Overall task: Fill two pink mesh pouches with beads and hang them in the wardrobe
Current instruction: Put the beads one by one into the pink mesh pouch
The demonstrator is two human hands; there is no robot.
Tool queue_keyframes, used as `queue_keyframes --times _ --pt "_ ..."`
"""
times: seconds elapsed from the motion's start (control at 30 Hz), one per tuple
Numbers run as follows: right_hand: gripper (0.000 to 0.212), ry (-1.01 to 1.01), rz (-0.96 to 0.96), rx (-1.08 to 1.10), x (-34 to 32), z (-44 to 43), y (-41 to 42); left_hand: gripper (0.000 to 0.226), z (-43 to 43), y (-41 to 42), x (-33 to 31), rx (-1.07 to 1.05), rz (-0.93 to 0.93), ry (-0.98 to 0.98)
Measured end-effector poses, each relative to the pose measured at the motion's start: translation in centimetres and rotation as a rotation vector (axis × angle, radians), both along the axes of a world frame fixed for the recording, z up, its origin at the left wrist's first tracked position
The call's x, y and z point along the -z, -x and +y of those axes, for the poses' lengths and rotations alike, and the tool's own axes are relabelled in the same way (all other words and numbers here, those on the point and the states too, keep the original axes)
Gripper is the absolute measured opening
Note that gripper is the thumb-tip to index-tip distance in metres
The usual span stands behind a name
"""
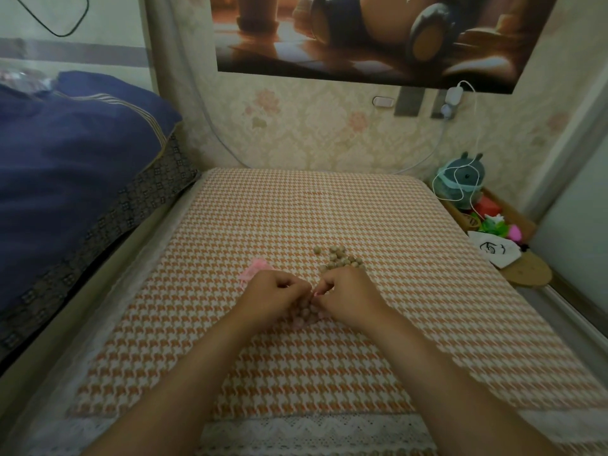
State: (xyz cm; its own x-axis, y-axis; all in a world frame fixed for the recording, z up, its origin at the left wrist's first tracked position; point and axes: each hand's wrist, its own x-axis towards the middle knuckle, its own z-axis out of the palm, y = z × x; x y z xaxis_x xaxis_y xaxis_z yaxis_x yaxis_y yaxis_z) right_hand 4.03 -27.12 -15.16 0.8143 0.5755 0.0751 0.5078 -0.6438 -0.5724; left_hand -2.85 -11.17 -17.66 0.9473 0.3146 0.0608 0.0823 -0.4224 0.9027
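Observation:
A pink mesh pouch (307,315) full of tan beads lies on the houndstooth cushion (296,218) between my hands. My left hand (273,294) and my right hand (345,294) both pinch its top, fingers curled, probably on the drawstrings. A second pink mesh pouch (255,269) lies flat just beyond my left hand. A heap of loose tan beads (340,260) sits just beyond my right hand. Most of the filled pouch is hidden by my hands.
A dark blue quilt (72,166) is piled on the left. At the right stands a box (487,218) with a plush toy, a white cable and small items. The wallpapered wall with a poster is behind the cushion.

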Motion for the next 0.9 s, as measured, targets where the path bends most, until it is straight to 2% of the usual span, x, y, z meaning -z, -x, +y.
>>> queue_keyframes --times 0.1,0.13,0.23,0.4,0.6,0.7,0.8,0.9 --pt "0.011 -0.045 0.033 -0.038 0.0 -0.2 -0.4 0.004 -0.4 0.0 -0.1 -0.038 0.047 0.091" --pt "0.012 -0.053 0.045 -0.056 -0.1 -0.3 -0.6 0.006 -0.6 0.0 -0.1 -0.037 0.044 0.103" --pt "0.017 -0.017 0.027 -0.119 -0.4 -0.5 -0.8 0.018 -0.8 -0.2 0.3 -0.066 -0.016 0.012" --pt "0.012 0.012 -0.106 -0.172 -0.5 -0.9 -1.1 0.010 -1.3 -0.7 0.7 -0.120 -0.078 -0.047" --pt "0.006 -0.061 -0.181 -0.202 -0.7 -0.6 -1.8 0.016 -1.6 -0.7 0.7 -0.148 -0.131 -0.040" --pt "0.005 -0.048 -0.189 -0.203 -0.8 -0.4 -1.7 0.030 -1.8 -0.6 0.3 -0.126 -0.147 -0.037" --pt "0.006 -0.088 -0.074 -0.193 -0.7 -0.2 -1.7 0.041 -1.7 -0.6 0.2 -0.081 -0.174 -0.111" --pt "0.008 -0.199 0.112 -0.137 -0.5 -0.2 -2.0 0.043 -1.4 -0.5 0.2 -0.050 -0.163 -0.094"
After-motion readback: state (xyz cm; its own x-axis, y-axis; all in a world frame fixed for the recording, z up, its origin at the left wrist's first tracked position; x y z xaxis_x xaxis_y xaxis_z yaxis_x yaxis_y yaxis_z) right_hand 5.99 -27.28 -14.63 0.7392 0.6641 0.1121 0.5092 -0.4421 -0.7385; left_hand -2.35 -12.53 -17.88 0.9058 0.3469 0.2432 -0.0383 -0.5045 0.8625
